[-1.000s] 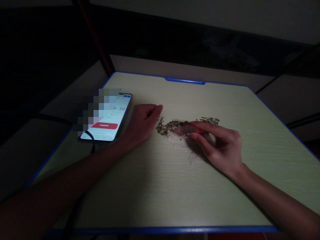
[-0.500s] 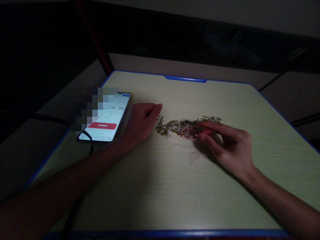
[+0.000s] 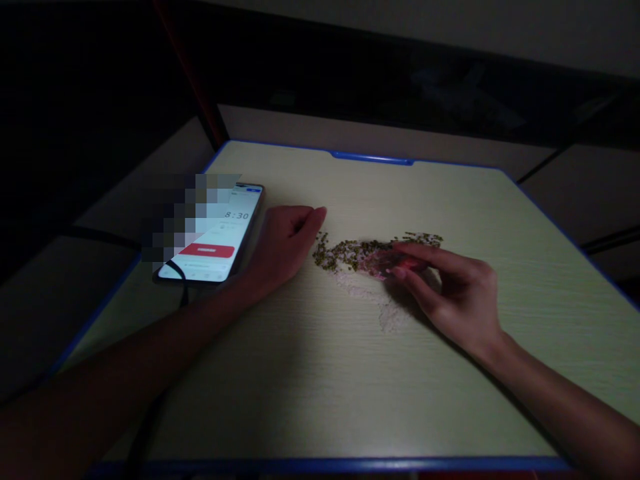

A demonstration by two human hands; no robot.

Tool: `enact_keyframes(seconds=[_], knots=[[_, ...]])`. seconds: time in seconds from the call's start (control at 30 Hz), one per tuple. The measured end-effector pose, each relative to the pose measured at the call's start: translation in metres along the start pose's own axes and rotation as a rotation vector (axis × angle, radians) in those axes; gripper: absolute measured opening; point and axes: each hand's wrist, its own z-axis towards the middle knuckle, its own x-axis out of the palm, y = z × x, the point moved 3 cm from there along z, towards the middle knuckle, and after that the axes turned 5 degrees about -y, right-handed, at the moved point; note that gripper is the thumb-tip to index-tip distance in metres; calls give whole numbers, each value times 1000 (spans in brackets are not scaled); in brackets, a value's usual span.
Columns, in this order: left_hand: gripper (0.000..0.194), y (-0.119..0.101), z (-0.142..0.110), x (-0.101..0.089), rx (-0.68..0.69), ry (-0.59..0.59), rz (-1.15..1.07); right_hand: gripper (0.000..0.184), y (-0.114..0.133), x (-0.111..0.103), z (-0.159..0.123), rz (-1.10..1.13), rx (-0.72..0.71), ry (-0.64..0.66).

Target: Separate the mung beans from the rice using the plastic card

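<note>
Some beans [image 3: 330, 257] and grains [image 3: 393, 316] lie mid-way across the table [image 3: 320, 400], where the right hand [image 3: 400, 260] pinches a clear piece [image 3: 377, 263], while the left hand [image 3: 287, 243] curls, its contents hidden, and one hasty sweep could scatter beans toward the far edge.

The blue-edged table [image 3: 400, 400] bears a phone [image 3: 235, 233], green grains [image 3: 327, 258], pale grains [image 3: 391, 315].
</note>
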Motion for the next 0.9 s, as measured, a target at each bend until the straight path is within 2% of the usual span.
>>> enact_keyframes(seconds=[0.9], knots=[[43,1,0,0,2,-3,-6,19,9,12,5,42,-80,43]])
